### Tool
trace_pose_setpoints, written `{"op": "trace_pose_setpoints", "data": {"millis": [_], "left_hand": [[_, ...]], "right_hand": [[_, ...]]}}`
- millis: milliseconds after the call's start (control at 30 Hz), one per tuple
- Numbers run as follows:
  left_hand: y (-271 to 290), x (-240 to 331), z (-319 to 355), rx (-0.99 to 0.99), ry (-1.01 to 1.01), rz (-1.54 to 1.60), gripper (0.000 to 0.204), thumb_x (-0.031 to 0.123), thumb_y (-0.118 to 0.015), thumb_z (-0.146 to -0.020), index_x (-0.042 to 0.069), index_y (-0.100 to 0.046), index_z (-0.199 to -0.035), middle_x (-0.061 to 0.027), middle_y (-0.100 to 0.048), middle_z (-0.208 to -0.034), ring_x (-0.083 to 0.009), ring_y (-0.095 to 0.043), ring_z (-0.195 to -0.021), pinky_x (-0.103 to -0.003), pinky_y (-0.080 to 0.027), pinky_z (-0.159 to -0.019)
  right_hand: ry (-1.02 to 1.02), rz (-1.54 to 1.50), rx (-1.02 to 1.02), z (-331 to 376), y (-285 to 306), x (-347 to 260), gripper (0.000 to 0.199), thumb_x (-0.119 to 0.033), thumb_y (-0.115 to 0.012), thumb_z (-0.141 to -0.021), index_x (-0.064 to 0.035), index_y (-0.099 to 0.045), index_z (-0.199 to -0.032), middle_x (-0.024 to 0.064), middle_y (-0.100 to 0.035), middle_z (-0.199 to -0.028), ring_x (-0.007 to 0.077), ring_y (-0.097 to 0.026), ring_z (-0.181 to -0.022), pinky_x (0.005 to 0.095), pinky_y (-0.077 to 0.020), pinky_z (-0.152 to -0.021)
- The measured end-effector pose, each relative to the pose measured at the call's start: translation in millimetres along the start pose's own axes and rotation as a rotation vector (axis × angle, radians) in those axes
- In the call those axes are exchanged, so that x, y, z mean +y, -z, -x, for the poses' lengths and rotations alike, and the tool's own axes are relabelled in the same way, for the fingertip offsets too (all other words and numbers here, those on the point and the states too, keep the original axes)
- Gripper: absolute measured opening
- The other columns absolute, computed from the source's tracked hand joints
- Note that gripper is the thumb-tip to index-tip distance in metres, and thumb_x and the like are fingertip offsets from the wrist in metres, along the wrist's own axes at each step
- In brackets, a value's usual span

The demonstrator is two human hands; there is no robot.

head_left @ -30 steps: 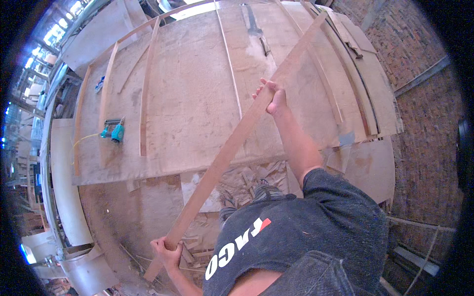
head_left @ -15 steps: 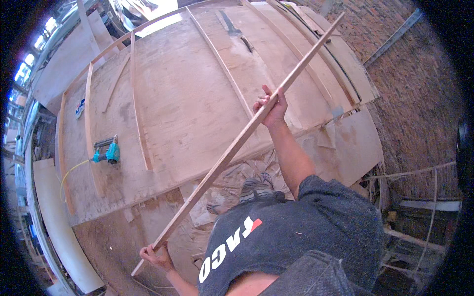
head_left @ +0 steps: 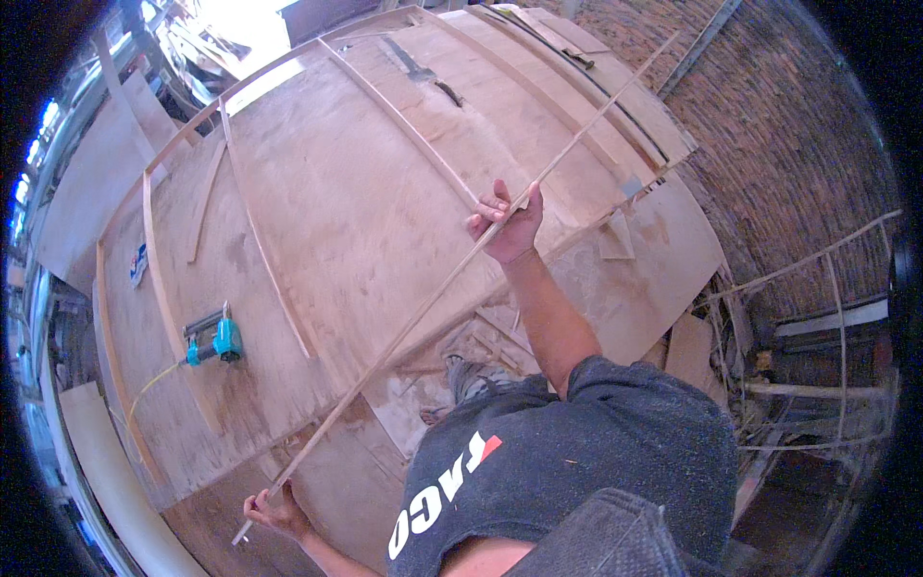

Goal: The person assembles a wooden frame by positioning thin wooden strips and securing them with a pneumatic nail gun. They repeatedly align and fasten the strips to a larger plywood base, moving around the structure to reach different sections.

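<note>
A long, thin wooden strip (head_left: 385,357) runs diagonally in front of me, from low on the left to high on the right. Near its lower end, my left hand (head_left: 279,512) is closed on it, thumb and fingers pinching the wood. Farther up, my right hand (head_left: 508,223) grips the strip with the fingers curled around it, palm partly turned up. The strip is held above a large wooden panel (head_left: 327,173) with several narrow battens (head_left: 399,115) lying across it. A teal nail gun (head_left: 226,341) rests on the panel's left side, away from both hands.
A yellow hose (head_left: 152,387) trails from the nail gun. A small blue-and-white packet (head_left: 138,264) lies near the left edge. Scrap boards (head_left: 663,245) lie below the panel at right. A brick surface (head_left: 769,144) borders the right side, above thin wooden rails (head_left: 836,308).
The strip has been rolled in my hands, so a narrower edge now faces up. Both hands shifted slightly left, still holding it. The panel sits a little differently as the view moved.
</note>
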State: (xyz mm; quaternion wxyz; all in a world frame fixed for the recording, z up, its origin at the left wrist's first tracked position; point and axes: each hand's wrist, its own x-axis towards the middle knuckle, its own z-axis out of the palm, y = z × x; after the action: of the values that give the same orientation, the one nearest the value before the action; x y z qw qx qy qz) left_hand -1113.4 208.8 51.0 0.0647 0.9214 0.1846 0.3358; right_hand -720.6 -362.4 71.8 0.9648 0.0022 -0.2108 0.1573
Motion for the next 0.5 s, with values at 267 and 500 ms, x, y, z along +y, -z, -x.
{"op": "trace_pose_setpoints", "data": {"millis": [267, 500], "left_hand": [[-23, 5, -17, -0.018, 0.057, 0.0, 0.055, 0.045, -0.09, -0.072, 0.004, -0.062, -0.095, -0.0131, -0.045, -0.113, -0.0345, -0.047, -0.114, -0.05, -0.043, -0.099], [-30, 17, -24, -0.055, 0.095, -0.043, 0.059, 0.052, -0.088, -0.072, 0.004, -0.064, -0.098, -0.0154, -0.05, -0.12, -0.0361, -0.048, -0.116, -0.052, -0.042, -0.101]], "right_hand": [[0.003, 0.017, -0.057, -22, 17, -10, 0.068, -0.069, -0.051, -0.094, -0.0129, -0.069, -0.129, -0.002, -0.059, -0.084, 0.014, -0.06, -0.084, 0.0387, -0.0467, -0.095], [0.001, 0.049, 0.06, -35, 33, -16, 0.066, -0.07, -0.054, -0.091, -0.0131, -0.072, -0.119, -0.0033, -0.063, -0.085, 0.0114, -0.06, -0.082, 0.0349, -0.0452, -0.091]]}}
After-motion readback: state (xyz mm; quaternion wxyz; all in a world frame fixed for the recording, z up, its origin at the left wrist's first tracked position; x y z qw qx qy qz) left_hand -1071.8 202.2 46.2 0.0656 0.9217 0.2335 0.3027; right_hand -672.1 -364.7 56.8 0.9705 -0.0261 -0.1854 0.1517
